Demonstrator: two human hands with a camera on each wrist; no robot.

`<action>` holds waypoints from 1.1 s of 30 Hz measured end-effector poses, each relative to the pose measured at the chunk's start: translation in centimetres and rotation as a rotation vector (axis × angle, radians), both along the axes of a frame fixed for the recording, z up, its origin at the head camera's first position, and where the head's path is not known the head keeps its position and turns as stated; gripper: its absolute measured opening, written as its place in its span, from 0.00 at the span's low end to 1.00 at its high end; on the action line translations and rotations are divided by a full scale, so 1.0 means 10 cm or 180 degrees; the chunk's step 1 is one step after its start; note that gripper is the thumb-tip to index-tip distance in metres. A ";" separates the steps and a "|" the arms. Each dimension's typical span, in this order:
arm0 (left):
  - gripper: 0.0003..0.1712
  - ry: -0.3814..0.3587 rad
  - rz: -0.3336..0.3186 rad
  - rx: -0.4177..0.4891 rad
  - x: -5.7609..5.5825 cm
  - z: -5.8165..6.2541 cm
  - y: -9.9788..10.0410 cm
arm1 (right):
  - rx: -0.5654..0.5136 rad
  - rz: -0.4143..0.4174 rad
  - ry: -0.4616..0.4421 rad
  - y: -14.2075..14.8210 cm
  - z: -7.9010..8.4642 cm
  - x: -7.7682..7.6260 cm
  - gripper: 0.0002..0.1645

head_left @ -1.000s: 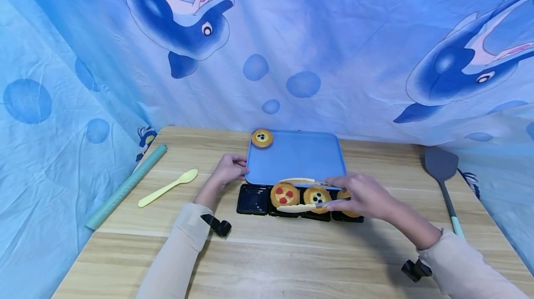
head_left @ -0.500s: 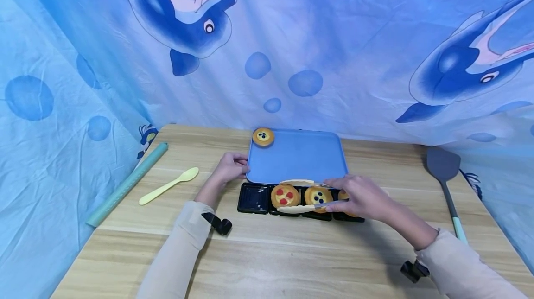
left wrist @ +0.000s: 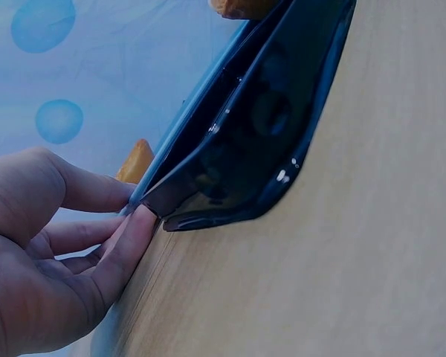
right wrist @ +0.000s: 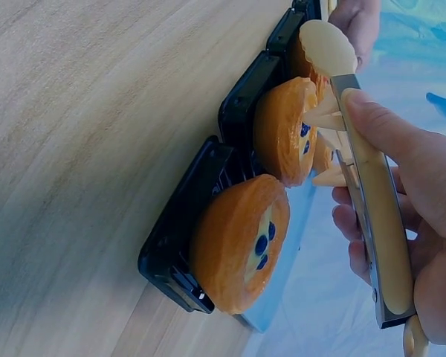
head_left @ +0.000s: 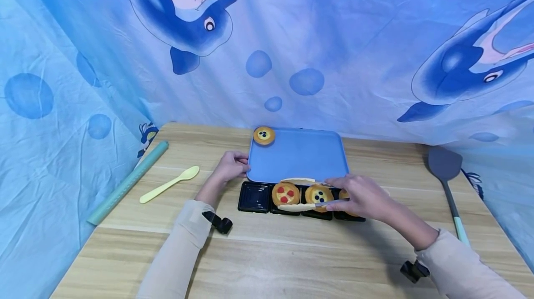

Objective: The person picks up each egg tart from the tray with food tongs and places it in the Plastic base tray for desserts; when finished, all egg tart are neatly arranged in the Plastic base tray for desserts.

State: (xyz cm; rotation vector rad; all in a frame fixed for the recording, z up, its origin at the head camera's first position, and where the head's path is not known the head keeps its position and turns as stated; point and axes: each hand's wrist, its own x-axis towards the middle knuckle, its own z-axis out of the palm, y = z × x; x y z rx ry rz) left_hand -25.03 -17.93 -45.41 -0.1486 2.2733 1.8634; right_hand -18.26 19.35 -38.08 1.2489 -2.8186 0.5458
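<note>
My left hand (head_left: 230,167) pinches the lower left edge of a blue tray (head_left: 298,155) between thumb and fingers. My right hand (head_left: 362,195) grips food tongs (right wrist: 375,201) with cream-coloured tips. The spread tips reach over a row of black plastic compartments (head_left: 253,197), one on each side of a tart with red berries (head_left: 285,194). Right of it, a tart with blueberries (head_left: 319,197) lies under the tongs' arms. Another blueberry tart (right wrist: 241,245) sits in the end compartment, partly hidden by my right hand in the head view. The leftmost compartment is empty.
On the tray's far left corner sits one more blueberry tart (head_left: 264,136). A pale yellow spoon (head_left: 170,184) and a teal rolling pin (head_left: 127,184) lie to the left. At the right is a grey spatula (head_left: 444,164). A blue dolphin-print cloth (head_left: 359,48) hangs behind the table.
</note>
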 end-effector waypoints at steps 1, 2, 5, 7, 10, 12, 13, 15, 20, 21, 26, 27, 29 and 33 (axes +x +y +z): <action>0.26 0.0000 0.0003 -0.0003 0.00 0.00 0.00 | 0.0002 -0.0001 0.0012 0.00 0.00 0.00 0.35; 0.26 0.0005 -0.0004 -0.0008 -0.01 -0.01 0.00 | -0.0002 -0.0001 0.0026 0.01 0.00 0.00 0.34; 0.26 0.0003 0.0000 -0.0007 0.00 0.00 0.00 | 0.0002 -0.0015 0.0077 0.01 0.00 0.00 0.35; 0.25 0.0019 -0.0003 -0.0009 0.00 0.01 -0.01 | -0.0003 -0.0024 0.0102 0.02 -0.01 0.00 0.35; 0.24 0.0061 -0.0014 -0.0001 0.02 0.03 -0.01 | 0.0006 -0.0052 0.0112 0.02 -0.01 0.01 0.38; 0.24 0.0081 -0.0027 -0.0004 0.02 0.03 -0.01 | 0.0014 -0.0086 0.0093 0.01 -0.01 0.01 0.41; 0.24 0.0075 -0.0024 -0.0004 0.02 0.03 -0.01 | 0.0013 -0.0106 0.0079 0.01 0.00 0.01 0.43; 0.24 0.0058 -0.0017 -0.0009 0.01 0.02 -0.01 | 0.0003 -0.0142 0.0050 0.01 0.01 0.02 0.46; 0.26 0.0006 -0.0004 -0.0033 -0.01 -0.01 0.00 | -0.0069 -0.0229 -0.0052 0.03 0.05 0.02 0.49; 0.26 0.0005 -0.0004 -0.0034 -0.01 -0.01 0.00 | -0.0077 -0.0251 -0.0076 0.03 0.05 0.02 0.49; 0.26 0.0016 -0.0003 -0.0036 0.00 0.00 0.00 | -0.0097 -0.0319 -0.0101 0.04 0.09 0.00 0.51; 0.26 0.0019 -0.0004 -0.0035 0.00 0.00 0.00 | -0.0110 -0.0334 -0.0111 0.04 0.11 0.00 0.52; 0.26 0.0024 0.0001 -0.0031 0.00 0.00 0.00 | -0.0136 -0.0361 -0.0135 0.03 0.14 -0.01 0.53; 0.26 0.0029 -0.0001 -0.0052 0.01 0.00 0.00 | -0.0141 -0.0439 -0.0163 0.02 0.24 -0.04 0.54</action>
